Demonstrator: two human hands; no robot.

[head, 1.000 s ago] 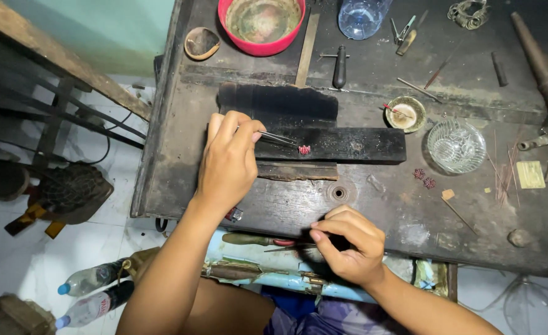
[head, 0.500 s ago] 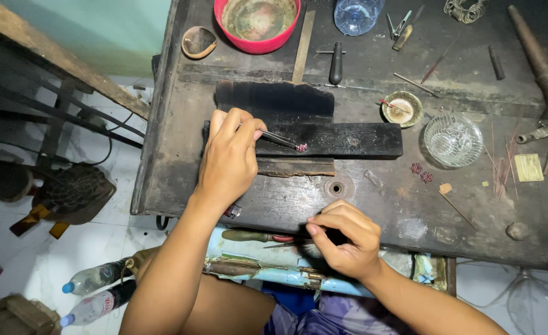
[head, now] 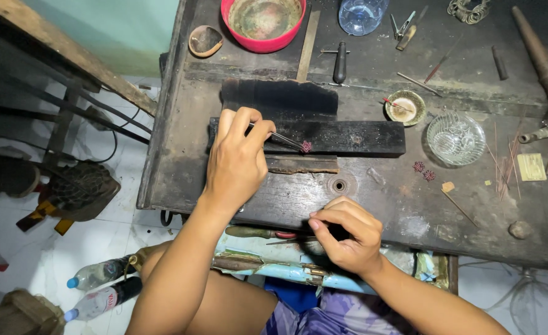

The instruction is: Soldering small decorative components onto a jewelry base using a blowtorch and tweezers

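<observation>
My left hand point(head: 237, 162) pinches thin metal tweezers point(head: 284, 139) whose tips hold a tiny reddish flower-shaped piece point(head: 305, 146) over a charred black block point(head: 348, 136) on the dark workbench point(head: 373, 198). My right hand point(head: 345, 232) rests at the bench's near edge, fingers curled around something small and dark that I cannot make out. Two more small reddish pieces point(head: 423, 171) lie on the bench to the right.
A red bowl point(head: 263, 22), a small brown dish point(head: 204, 40), a clear bottle point(head: 361, 13), a glass dish point(head: 455, 138), a small round cup point(head: 405, 107), pliers point(head: 404, 26), thin wires point(head: 503, 164) and a tapered mandrel point(head: 539, 56) sit on the bench. Plastic bottles point(head: 97, 285) lie on the floor.
The view has shifted slightly. Both hands stay almost where they were; the left keeps the tweezers on the reddish piece at the block.
</observation>
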